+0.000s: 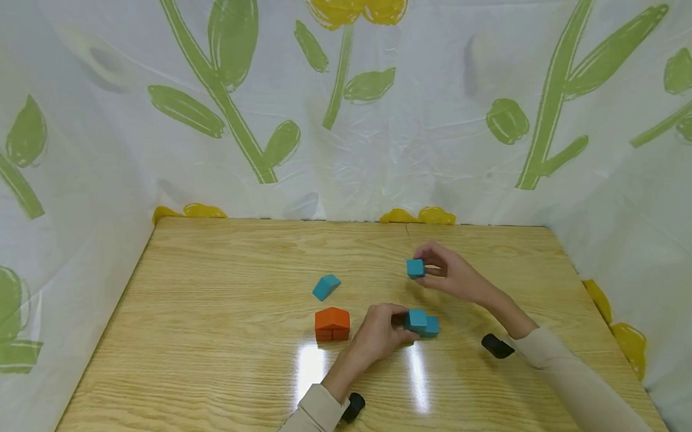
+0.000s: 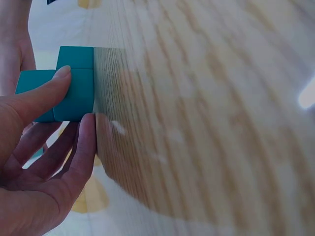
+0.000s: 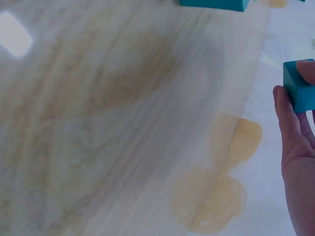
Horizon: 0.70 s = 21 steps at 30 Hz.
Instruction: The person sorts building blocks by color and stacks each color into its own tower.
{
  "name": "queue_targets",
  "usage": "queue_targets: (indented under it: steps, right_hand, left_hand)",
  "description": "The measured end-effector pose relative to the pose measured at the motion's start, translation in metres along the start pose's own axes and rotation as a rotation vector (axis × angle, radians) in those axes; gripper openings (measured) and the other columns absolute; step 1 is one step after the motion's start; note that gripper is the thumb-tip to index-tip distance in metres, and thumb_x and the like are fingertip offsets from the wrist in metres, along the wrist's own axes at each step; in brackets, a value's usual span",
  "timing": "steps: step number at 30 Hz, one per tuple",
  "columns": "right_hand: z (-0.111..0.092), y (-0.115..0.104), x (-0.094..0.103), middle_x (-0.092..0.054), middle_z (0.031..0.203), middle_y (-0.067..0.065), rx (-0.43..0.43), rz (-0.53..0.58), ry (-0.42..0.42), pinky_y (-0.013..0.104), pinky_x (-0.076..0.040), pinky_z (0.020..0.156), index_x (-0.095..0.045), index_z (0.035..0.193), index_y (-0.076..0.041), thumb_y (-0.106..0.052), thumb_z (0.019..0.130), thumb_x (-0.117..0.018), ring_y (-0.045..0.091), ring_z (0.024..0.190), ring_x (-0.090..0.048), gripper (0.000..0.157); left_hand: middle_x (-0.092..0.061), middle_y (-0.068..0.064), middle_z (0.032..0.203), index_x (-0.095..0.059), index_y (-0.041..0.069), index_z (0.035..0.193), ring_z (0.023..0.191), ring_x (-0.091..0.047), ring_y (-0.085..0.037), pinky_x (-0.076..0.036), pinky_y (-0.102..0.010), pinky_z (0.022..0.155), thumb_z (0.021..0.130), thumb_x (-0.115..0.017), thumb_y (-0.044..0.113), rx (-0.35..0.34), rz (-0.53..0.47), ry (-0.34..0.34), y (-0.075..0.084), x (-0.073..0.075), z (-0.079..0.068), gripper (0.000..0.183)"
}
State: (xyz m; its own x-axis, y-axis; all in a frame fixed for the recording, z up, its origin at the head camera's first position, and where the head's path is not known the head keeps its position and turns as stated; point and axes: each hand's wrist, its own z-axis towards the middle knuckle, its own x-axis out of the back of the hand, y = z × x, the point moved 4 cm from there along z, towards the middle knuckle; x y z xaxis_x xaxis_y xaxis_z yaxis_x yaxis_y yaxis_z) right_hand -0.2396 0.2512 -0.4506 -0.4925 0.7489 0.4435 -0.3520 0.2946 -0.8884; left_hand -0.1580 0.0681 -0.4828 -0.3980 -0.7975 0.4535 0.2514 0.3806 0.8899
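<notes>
Right of the table's middle, my left hand (image 1: 380, 333) grips a small stack of blue blocks. One blue cube (image 1: 417, 320) sits on top, and a lower blue block (image 1: 431, 327) juts out to the right beneath it. In the left wrist view, the thumb lies across the side of the blocks (image 2: 75, 101), while the other fingers curl along another side. Raised behind the stack, my right hand (image 1: 457, 277) pinches another blue cube (image 1: 415, 268) between thumb and fingers. The right wrist view shows this held cube (image 3: 298, 91) partly cut off by the frame edge.
An orange house-shaped group of blocks (image 1: 332, 324) stands left of my left hand, its roof-shaped piece on top. Behind it lies a blue wedge-like block (image 1: 326, 287). Flower-printed white cloth (image 1: 424, 140) hangs along the back and sides of the wooden table (image 1: 211, 327).
</notes>
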Motion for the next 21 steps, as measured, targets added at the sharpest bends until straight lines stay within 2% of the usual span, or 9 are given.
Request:
queue_targets:
  steps: [9, 15, 21]
  right_hand:
    - [-0.022, -0.005, -0.003, -0.059, 0.121, 0.015, -0.007, 0.004, 0.012, 0.03, -0.051, 0.104, -0.057, 0.125, -0.002, 0.0, 0.095, -0.072, 0.026, 0.118, -0.062, 0.034]
    - [-0.035, -0.008, -0.004, -0.063, 0.121, 0.01, -0.025, -0.034, 0.02, 0.029, -0.051, 0.103, -0.061, 0.124, -0.006, -0.002, 0.093, -0.075, 0.019, 0.115, -0.064, 0.035]
    - [-0.052, -0.011, -0.005, -0.065, 0.12, 0.007, 0.013, -0.106, 0.017, 0.029, -0.054, 0.099, -0.064, 0.126, -0.009, -0.003, 0.092, -0.077, 0.015, 0.114, -0.063, 0.037]
  left_hand:
    - [-0.076, -0.005, 0.106, -0.078, 0.002, 0.109, 0.1, -0.068, -0.012, -0.055, -0.025, 0.09, 0.084, -0.085, 0.006, -0.003, -0.001, -0.004, 0.0, 0.0, -0.001, 0.026]
    - [-0.076, -0.006, 0.108, -0.078, 0.001, 0.11, 0.102, -0.07, -0.016, -0.055, -0.026, 0.091, 0.084, -0.085, 0.005, -0.016, -0.009, -0.005, 0.001, 0.001, 0.0, 0.027]
    - [-0.076, -0.008, 0.108, -0.078, 0.001, 0.111, 0.103, -0.07, -0.019, -0.056, -0.026, 0.091, 0.085, -0.085, 0.004, -0.025, -0.023, -0.008, 0.001, 0.001, 0.0, 0.028]
